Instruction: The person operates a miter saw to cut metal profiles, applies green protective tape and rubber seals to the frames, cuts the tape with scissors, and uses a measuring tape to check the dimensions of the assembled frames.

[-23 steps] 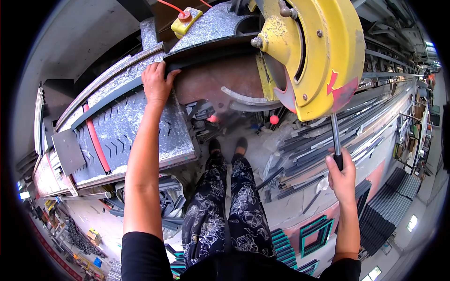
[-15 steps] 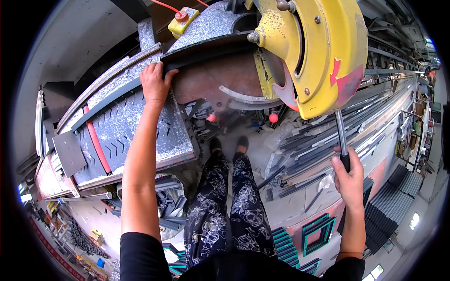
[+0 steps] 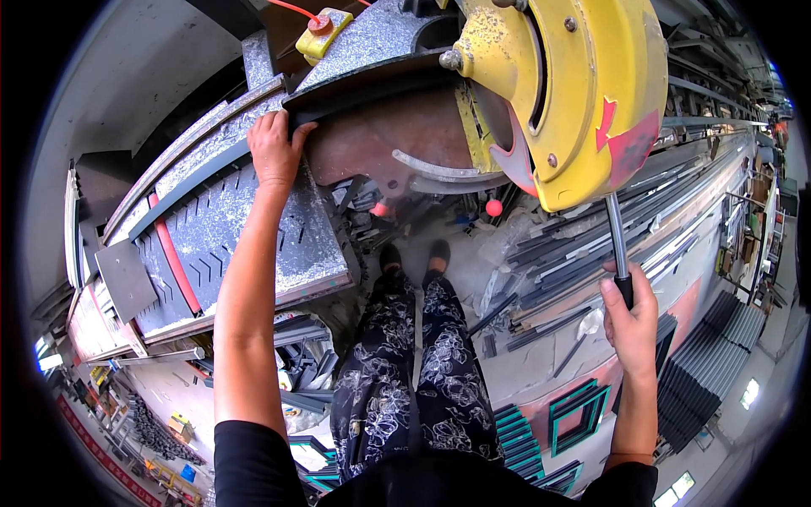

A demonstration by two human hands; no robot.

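A large yellow miter saw head with a rounded blade guard (image 3: 583,93) fills the upper right. My right hand (image 3: 634,317) is wrapped round the black grip of its steel handle (image 3: 617,232). At the upper left, my left hand (image 3: 274,156) presses on a long dark grey profile strip (image 3: 193,188), fingers curled over it and thumb stretched to the right. That strip lies along a bench (image 3: 312,245) dusted with white chips. Between the hand and the guard is the saw's brown metal table (image 3: 372,144). The blade is mostly hidden by the guard.
A yellow switch box (image 3: 325,35) with a red button and orange cable sits behind the saw. Two red knobs, including one ball (image 3: 494,208), stick out under the table. Offcut strips (image 3: 583,253) are piled at right; green-edged frames (image 3: 579,414) lie lower right.
The view has shifted slightly. Both hands keep their holds, and the saw head and the profile strip show no clear movement against the bench.
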